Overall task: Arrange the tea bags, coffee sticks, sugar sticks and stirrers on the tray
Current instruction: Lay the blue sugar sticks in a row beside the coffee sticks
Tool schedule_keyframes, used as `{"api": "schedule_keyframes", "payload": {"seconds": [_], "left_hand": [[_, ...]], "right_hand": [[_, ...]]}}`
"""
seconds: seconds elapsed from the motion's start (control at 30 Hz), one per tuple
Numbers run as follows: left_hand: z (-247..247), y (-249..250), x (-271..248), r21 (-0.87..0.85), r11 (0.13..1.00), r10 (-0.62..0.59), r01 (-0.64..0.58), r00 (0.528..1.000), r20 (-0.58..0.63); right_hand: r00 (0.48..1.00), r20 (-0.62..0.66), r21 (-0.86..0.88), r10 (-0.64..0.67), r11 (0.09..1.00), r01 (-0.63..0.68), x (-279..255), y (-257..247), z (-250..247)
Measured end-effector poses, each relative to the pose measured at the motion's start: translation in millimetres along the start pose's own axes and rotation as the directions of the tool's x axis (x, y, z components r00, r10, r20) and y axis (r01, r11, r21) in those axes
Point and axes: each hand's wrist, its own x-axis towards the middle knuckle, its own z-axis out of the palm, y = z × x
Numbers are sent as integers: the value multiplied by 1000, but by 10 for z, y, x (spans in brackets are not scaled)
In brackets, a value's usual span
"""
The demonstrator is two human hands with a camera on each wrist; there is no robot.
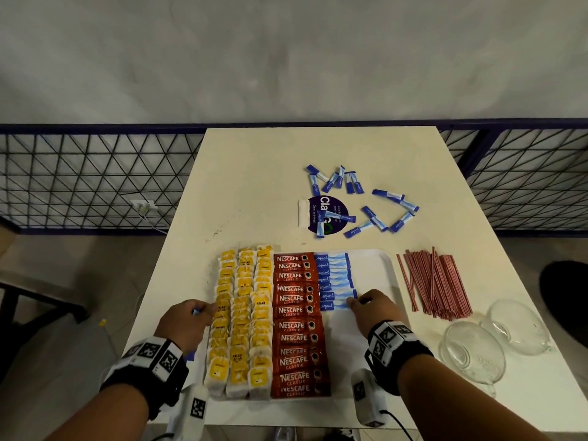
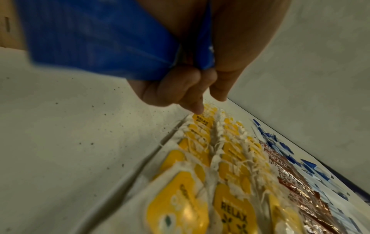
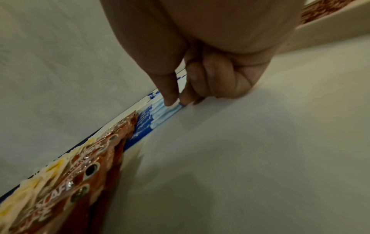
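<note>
My right hand (image 1: pixel 374 308) pinches the end of the nearest sugar stick (image 1: pixel 334 305) between thumb and forefinger (image 3: pixel 170 95), low on the white tray (image 1: pixel 378 272). Beyond those fingertips the other placed sugar sticks (image 1: pixel 334 272) run in a column; left of them lie the coffee sticks (image 1: pixel 297 323) and tea bags (image 1: pixel 241 319). My left hand (image 1: pixel 183 323) grips spare blue sugar sticks (image 2: pixel 96 39) in curled fingers, one fingertip touching a tea bag. Loose sugar sticks (image 1: pixel 366 202) and stirrers (image 1: pixel 434 283) lie off the tray.
</note>
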Motion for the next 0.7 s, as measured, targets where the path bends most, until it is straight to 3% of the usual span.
{"api": "schedule_keyframes", "payload": {"seconds": [0.2, 0.7], "left_hand": [[2, 7, -27, -24, 1000, -3, 3, 1000, -7], [19, 25, -119, -8, 1000, 11, -11, 1000, -8]], "right_hand": [[998, -22, 63, 51, 997, -50, 0, -20, 37], [999, -37, 108, 9, 994, -5, 27, -30, 42]]}}
